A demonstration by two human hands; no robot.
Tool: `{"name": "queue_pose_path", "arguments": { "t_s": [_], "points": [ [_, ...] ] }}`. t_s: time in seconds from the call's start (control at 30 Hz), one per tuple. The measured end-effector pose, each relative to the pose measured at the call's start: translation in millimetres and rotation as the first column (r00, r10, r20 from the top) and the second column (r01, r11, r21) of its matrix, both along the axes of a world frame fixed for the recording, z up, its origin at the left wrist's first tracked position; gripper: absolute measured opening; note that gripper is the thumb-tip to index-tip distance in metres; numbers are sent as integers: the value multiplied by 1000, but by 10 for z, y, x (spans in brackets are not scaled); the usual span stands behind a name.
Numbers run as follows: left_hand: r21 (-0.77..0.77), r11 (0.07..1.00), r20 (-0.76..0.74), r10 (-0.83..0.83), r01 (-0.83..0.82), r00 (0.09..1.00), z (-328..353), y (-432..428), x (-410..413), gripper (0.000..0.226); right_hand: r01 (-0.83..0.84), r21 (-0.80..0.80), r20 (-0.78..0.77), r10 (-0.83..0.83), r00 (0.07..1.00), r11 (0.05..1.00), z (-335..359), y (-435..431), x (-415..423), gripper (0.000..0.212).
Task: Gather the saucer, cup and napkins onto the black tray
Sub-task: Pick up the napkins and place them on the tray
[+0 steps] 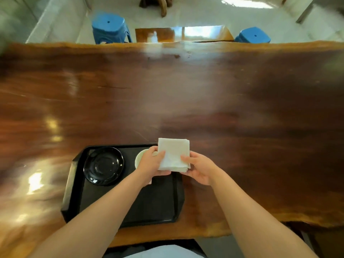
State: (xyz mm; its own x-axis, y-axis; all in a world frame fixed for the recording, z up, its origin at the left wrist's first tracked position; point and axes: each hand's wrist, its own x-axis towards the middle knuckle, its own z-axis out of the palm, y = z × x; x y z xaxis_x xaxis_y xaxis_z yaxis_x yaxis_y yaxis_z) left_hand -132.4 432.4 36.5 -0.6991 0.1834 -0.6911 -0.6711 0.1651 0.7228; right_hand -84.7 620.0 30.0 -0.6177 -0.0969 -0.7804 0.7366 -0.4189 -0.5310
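A black tray (160, 202) lies on the wooden table near its front edge. A glossy black saucer (103, 165) rests in the tray's far left part. A pale cup (140, 157) stands in the tray to the saucer's right, mostly hidden behind my left hand (152, 162). Both hands hold a stack of white napkins (174, 152) above the tray's far right corner. My left hand grips the stack's left side and my right hand (200, 169) grips its right side.
The long polished wooden table (204, 99) stretches far to both sides. Two blue plastic stools (109, 27) (253, 35) stand beyond its far edge, with a smaller wooden table (183, 33) between them.
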Motion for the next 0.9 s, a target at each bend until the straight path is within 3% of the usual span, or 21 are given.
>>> {"name": "queue_pose_path", "arguments": {
  "t_s": [0.47, 0.7, 0.8, 0.9],
  "points": [
    [129, 980, 16, 153, -154, 988, -23, -1282, 409, 37, -347, 2, 9, 347, 938, 938, -69, -972, -178, 49],
    [28, 974, 17, 225, -226, 974, -116, -1719, 619, 23, -460, 182, 9, 466, 885, 869, -182, -1533, -109, 22],
    [-36, 964, 23, 266, -265, 964, -187, -1907, 773, 30, -515, 155, 30, 517, 856, 843, -229, -1742, -58, 26],
    [-98, 958, 44, 276, -271, 960, -266, -2078, 934, 29, -631, 169, 75, 628, 774, 757, -278, -1938, 47, 39]
  ]
}}
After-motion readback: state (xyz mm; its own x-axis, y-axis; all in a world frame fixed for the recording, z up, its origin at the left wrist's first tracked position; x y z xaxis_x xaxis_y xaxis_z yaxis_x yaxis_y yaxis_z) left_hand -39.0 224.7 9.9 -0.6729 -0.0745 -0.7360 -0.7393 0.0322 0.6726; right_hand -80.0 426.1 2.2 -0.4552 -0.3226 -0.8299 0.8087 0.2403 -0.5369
